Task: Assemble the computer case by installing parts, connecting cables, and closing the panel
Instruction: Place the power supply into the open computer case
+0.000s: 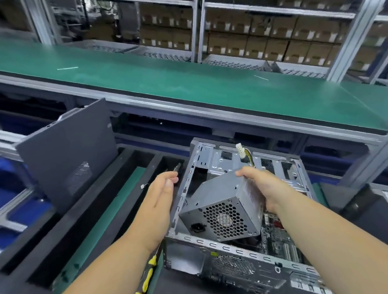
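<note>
An open metal computer case (244,247) lies on its side in front of me, its motherboard (279,236) showing inside. A grey power supply (220,206) with a honeycomb fan grille hangs tilted over the case opening. My right hand (261,185) grips its right side. A white connector with yellow wires (242,152) sticks up behind it. My left hand (162,195) hovers just left of the case wall, fingers apart, holding nothing. The dark grey side panel (69,157) leans upright at the left.
A yellow-handled screwdriver (147,278) lies under my left forearm beside the case. Black foam trays (55,245) run along the left. A green conveyor belt (157,76) crosses behind the case. Another dark case (386,210) stands at the right. Shelves of cardboard boxes fill the back.
</note>
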Demonstrator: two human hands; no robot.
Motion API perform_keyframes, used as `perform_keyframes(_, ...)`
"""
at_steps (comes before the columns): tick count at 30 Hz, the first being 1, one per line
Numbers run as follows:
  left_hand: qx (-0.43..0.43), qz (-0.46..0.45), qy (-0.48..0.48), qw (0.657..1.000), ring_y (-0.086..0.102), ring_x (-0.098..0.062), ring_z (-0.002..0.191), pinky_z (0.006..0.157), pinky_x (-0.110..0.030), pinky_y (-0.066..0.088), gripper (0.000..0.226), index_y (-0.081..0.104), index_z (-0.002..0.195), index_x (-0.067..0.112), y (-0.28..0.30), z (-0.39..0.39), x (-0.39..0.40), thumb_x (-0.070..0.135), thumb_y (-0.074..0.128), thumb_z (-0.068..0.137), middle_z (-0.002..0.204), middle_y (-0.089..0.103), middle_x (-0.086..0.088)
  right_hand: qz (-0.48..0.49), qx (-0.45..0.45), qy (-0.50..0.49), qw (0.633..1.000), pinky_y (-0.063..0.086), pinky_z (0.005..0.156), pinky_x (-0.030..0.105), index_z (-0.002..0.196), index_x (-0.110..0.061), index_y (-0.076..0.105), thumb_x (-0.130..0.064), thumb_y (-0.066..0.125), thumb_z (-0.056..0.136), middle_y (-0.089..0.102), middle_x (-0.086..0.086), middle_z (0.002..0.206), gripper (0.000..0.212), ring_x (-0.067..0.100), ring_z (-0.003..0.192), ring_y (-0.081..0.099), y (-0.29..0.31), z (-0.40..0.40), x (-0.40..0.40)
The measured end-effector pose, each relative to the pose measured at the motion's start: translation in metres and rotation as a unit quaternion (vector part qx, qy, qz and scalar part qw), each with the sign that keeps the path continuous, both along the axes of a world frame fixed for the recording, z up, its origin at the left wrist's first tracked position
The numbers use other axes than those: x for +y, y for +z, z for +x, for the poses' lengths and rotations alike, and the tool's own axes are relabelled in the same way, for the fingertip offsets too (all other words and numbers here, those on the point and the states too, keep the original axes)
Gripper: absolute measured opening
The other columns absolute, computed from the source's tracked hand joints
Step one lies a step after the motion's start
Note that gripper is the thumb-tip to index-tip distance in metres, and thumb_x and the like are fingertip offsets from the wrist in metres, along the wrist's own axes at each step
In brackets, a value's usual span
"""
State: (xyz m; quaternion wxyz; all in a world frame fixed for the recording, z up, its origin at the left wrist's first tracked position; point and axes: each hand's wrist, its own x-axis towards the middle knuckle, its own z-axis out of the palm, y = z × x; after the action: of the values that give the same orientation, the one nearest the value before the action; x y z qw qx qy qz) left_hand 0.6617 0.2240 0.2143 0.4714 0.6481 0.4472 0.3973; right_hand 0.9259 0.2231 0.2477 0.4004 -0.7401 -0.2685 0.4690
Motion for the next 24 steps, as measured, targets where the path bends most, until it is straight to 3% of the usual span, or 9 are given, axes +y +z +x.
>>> perform_keyframes(5,0.008,-0.017,0.000,1.000,0.040,0.026,0.110,0.085,-0.015,0.034,0.034,0.046,0.121,0.055,0.004,0.004,-0.009,0.056,0.019,0.101,0.124,0.050,0.035,-0.002,-0.003,0.025,1.000,0.049,0.068,0.034,0.112,-0.017,0.065,-0.042,0.076,0.076,0.070,0.005,0.099,0.045,0.022,0.085,0.065,0.000,0.002,0.004)
perform_keyframes(9,0.013,-0.025,0.007,1.000,0.040,0.027,0.108,0.085,-0.016,0.035,0.035,0.047,0.120,0.055,0.007,0.007,-0.013,0.055,0.018,0.101,0.122,0.050,0.037,0.002,-0.008,0.035,0.999,0.051,0.094,0.043,0.115,-0.014,0.066,-0.042,0.076,0.073,0.071,0.012,0.112,0.052,0.031,0.101,0.068,-0.004,0.005,0.009)
perform_keyframes(14,0.006,-0.048,0.016,0.999,0.041,0.026,0.107,0.084,-0.016,0.035,0.036,0.048,0.118,0.055,0.005,0.010,-0.015,0.055,0.017,0.101,0.123,0.051,0.033,0.003,-0.013,0.052,0.999,0.048,0.101,0.052,0.127,-0.016,0.059,-0.050,0.078,0.049,0.066,0.012,0.121,0.087,0.034,0.109,0.064,-0.007,0.008,0.012)
perform_keyframes(16,0.007,-0.062,0.019,0.998,0.041,0.025,0.107,0.084,-0.016,0.035,0.037,0.048,0.118,0.055,0.002,0.011,-0.015,0.056,0.016,0.101,0.124,0.051,0.034,0.007,-0.029,0.068,0.997,0.051,0.098,0.052,0.130,-0.016,0.053,-0.050,0.078,0.045,0.065,0.012,0.121,0.095,0.034,0.108,0.064,-0.009,0.008,0.012)
perform_keyframes(20,0.014,-0.068,0.029,0.997,0.043,0.024,0.105,0.082,-0.017,0.036,0.037,0.049,0.116,0.054,-0.002,0.012,-0.014,0.056,0.016,0.100,0.120,0.052,0.033,0.043,-0.068,0.079,0.994,0.053,0.072,0.035,0.114,-0.020,0.054,-0.044,0.079,0.056,0.066,0.007,0.107,0.068,0.025,0.091,0.066,-0.014,0.000,0.009)
perform_keyframes(24,0.033,-0.072,0.030,0.996,0.040,0.021,0.109,0.082,-0.015,0.035,0.035,0.048,0.117,0.055,-0.003,0.013,-0.012,0.057,0.018,0.100,0.123,0.048,0.033,0.075,-0.126,0.103,0.984,0.048,0.066,0.033,0.096,-0.028,0.050,-0.053,0.077,0.048,0.064,0.001,0.099,0.061,0.020,0.085,0.065,-0.021,-0.019,0.010)
